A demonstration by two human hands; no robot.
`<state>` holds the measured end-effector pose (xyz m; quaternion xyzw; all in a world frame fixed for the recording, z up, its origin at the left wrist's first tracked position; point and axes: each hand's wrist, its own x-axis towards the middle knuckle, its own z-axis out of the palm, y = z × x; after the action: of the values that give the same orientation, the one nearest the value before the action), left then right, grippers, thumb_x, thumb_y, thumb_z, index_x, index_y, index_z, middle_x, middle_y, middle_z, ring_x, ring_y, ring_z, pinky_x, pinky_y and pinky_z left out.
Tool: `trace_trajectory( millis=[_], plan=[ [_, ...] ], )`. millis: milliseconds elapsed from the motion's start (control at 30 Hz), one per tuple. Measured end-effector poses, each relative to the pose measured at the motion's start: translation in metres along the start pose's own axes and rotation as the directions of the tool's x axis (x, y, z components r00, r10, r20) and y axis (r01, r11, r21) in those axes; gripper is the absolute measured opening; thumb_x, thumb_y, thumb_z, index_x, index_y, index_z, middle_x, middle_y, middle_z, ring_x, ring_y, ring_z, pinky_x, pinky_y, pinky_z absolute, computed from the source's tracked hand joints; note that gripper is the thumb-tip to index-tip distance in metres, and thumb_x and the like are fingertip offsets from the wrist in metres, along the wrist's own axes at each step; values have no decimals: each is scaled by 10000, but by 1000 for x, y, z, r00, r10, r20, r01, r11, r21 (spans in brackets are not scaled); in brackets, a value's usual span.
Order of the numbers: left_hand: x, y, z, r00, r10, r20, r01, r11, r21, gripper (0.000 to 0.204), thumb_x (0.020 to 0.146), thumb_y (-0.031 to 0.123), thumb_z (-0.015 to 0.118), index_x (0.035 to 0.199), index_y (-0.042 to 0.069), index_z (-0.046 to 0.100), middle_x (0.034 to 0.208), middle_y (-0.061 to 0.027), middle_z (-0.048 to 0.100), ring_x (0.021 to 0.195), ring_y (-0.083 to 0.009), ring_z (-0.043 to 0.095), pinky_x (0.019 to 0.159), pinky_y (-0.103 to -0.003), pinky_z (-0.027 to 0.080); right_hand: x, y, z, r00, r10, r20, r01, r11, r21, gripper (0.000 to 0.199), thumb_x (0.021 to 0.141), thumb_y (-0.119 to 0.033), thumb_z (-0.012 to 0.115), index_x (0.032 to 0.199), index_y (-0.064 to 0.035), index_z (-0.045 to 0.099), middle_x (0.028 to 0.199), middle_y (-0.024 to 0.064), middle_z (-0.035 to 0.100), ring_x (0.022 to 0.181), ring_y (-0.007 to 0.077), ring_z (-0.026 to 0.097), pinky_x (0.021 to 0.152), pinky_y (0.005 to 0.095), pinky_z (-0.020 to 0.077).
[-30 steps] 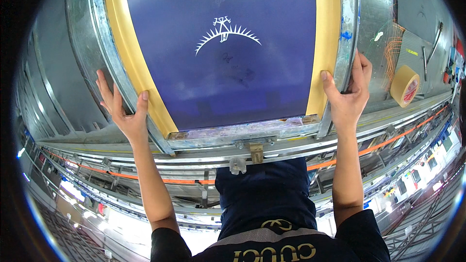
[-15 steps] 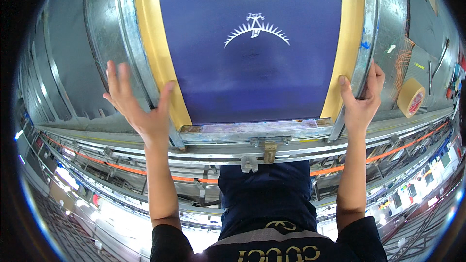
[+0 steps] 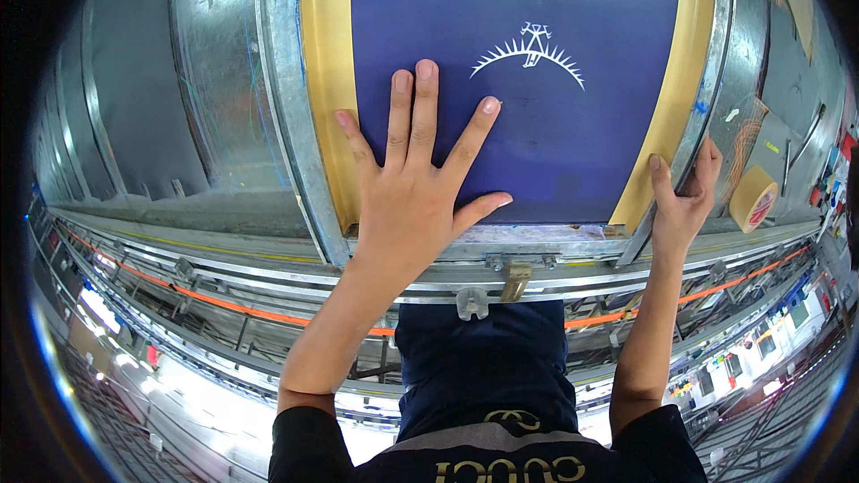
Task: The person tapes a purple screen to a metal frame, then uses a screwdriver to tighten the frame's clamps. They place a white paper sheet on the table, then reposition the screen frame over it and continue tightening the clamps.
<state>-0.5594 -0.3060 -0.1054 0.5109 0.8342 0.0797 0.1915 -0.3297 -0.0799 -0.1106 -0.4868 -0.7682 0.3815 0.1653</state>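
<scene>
Head view: a screen-printing frame [image 3: 501,241] fills the upper middle, its blue mesh [image 3: 573,143] bordered by yellow tape strips [image 3: 324,80] and held in a grey metal rim
Frame position: straight ahead of the person, centred, resting on the metal rail [image 3: 268,259] that crosses the scene left to right
Frame long axis: runs near to far, away from the person; the near short edge lies just above the rail clamp [image 3: 516,279]
Frame pointing: the white arc design [image 3: 530,52] sits toward the far part of the mesh, its arch opening toward the near edge
Left hand [image 3: 413,188]: flat and spread wide on the blue mesh, palm down, fingers pointing far, holding nothing; the heel of the palm is at the near edge
Right hand [image 3: 682,201]: curled narrowly around the right metal rim near its near corner, thumb on the inner side by the yellow strip
Nearer hand: both touch the frame; the left lies inside it, the right on its right edge
Off to the right: a roll of tape [image 3: 753,199] on the bench, apart from the right hand
</scene>
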Motion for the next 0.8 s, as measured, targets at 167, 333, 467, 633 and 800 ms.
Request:
trace_trajectory(
  millis=[167, 333, 467, 633, 800],
  plan=[
    [0, -1, -1, 1000, 4, 18, -4, 1000, -2, 967, 763, 773, 621, 1573, 311, 367, 1653, -288, 115, 1529, -476, 121, 1140, -748, 6, 1, 2, -1, 1000, -21, 1, 21, 1000, -18, 691, 813, -83, 820, 1424, 47, 524, 1314, 106, 465, 1198, 192, 496, 1024, 309, 409],
    [1, -3, -2, 1000, 4, 19, -4, 1000, 7, 974, 763, 782, 620, 1576, 313, 362, 1654, -285, 114, 1529, -480, 114, 1141, -744, 5, 0, 2, 0, 1000, -13, -7, 13, 1000, -14, 706, 810, -84, 823, 1431, 52, 516, 1308, 105, 466, 1191, 190, 498, 1019, 303, 409],
    [0, -2, -1, 1000, 6, 13, -6, 1000, 18, 982, 759, 784, 625, 1578, 310, 360, 1654, -288, 111, 1527, -488, 110, 1141, -742, -1, 0, 0, 0, 1000, -17, -1, 17, 1000, 3, 710, 811, -77, 816, 1438, 51, 509, 1306, 102, 463, 1183, 186, 502, 1013, 296, 412],
    [0, -1, 0, 1000, 8, 20, -9, 999, 34, 985, 759, 791, 618, 1577, 304, 364, 1650, -298, 106, 1526, -496, 100, 1138, -743, -10, 0, 1, 1, 1000, -24, -8, 24, 1000, 15, 714, 808, -56, 800, 1447, 50, 500, 1301, 100, 458, 1176, 181, 501, 1008, 293, 415],
    [1, -1, 1, 1000, 18, 17, -19, 998, 56, 980, 772, 790, 610, 1575, 280, 373, 1648, -306, 105, 1530, -494, 78, 1136, -736, -15, 1, 0, 2, 1000, -30, -4, 30, 999, 39, 722, 799, -70, 799, 1445, 52, 499, 1286, 104, 456, 1170, 187, 501, 1003, 293, 414]
  ],
)
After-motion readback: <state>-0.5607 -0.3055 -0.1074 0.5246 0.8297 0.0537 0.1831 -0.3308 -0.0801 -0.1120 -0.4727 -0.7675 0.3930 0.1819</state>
